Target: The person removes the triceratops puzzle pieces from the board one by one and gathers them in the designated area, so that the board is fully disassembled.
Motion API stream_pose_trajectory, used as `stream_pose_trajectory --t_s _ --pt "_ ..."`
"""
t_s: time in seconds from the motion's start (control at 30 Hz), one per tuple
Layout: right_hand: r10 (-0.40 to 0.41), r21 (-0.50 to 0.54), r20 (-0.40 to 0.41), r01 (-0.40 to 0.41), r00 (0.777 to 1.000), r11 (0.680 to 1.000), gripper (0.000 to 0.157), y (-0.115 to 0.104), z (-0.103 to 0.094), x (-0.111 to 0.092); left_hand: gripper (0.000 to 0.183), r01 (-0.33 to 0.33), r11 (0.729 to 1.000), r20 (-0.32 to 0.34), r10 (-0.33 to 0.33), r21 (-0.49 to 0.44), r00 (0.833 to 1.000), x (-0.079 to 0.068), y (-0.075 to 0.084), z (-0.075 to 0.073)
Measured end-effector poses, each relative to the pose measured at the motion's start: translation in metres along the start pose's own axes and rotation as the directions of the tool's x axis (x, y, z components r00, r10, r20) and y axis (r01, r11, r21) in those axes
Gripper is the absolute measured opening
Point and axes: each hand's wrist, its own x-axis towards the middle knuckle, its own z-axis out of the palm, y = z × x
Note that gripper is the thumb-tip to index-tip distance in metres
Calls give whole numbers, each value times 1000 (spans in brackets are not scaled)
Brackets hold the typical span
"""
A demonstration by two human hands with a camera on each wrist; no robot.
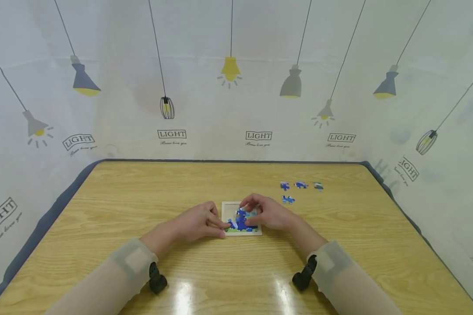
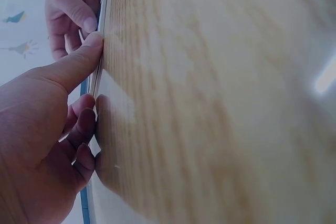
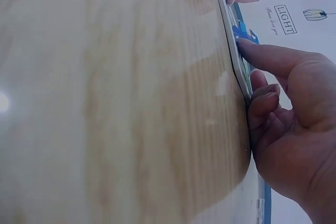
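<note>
Frame (image 1: 242, 234) is lying on the table (image 1: 142, 183) — blue pieces (image 1: 242, 225) filling part of it. Left hand (image 1: 199, 221) is touching its left side, thumb and index finger extended. Right hand (image 1: 269, 213) is pinching a piece (image 3: 245, 31) over it. Four loose pieces (image 1: 284, 186) are lying apart — beyond the frame, to the right.

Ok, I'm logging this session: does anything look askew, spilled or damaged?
One blue piece sticks up above the tray by the right hand, instead of lying flat. Nothing looks spilled or damaged.
</note>
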Motion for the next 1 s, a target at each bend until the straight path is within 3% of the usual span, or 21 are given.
stream_pose_trajectory --t_s 0.27,0.67,1.0 --pt "-20 40 -16 21 1000 999 32 -1 1 -3 31 -15 1000 0 15 5 1000 -1 1 0" --pt "-10 98 -104 20 995 995 21 -6 4 -8 28 5 1000 0 -5 -1 1000 0 0 1" --pt "14 267 -161 30 987 963 22 -1 -19 -29 29 9 1000 -8 -9 -6 1000 1 -1 2"
